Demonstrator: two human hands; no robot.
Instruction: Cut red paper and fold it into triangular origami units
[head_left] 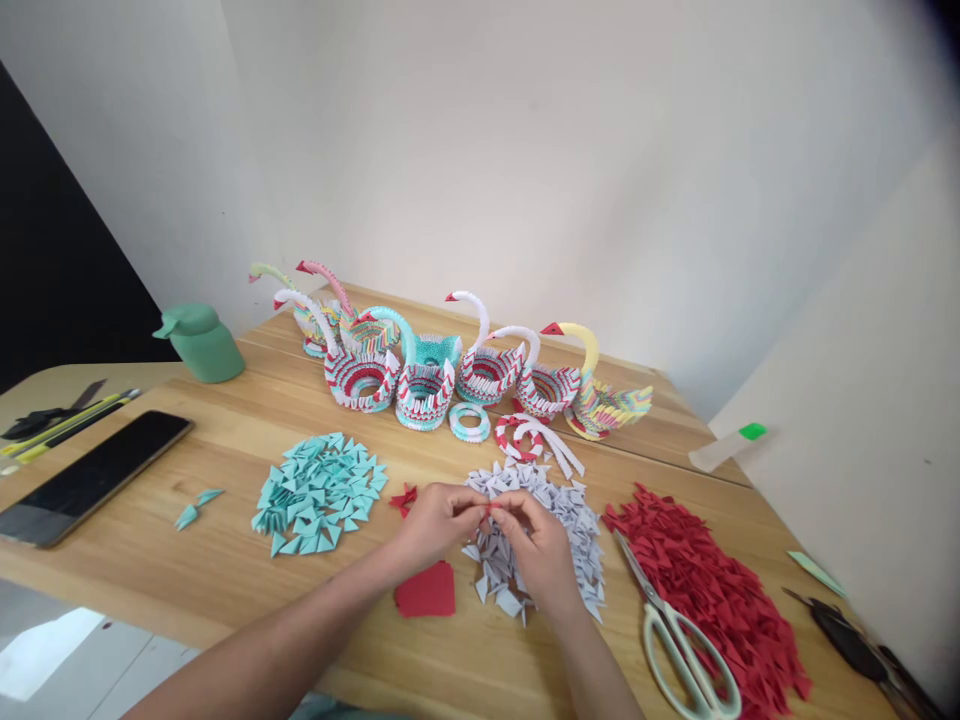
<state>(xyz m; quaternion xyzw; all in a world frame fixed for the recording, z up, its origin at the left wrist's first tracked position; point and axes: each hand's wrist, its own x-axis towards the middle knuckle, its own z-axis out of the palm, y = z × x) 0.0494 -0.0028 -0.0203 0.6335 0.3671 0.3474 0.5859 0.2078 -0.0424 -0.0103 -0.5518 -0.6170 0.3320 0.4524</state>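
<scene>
Between my two hands a small red paper piece (490, 507) is pinched at the fingertips, mostly covered by them. My left hand (437, 518) grips it from the left and my right hand (538, 548) from the right, both with closed fingers. Under and behind them spreads a pile of pale grey folded paper triangles (577, 535). A flat piece of red paper (425, 590) lies below my left wrist. Just beyond that hand are a few red folded pieces (403, 499), partly hidden.
Teal triangles (319, 492) are heaped left, red triangles (720, 600) right, with scissors (694, 655) against them. Several paper swans (424, 390) stand behind, near paper rings (469, 423). A phone (94, 478) and green pot (206, 345) are at left, a craft knife (847, 640) at right.
</scene>
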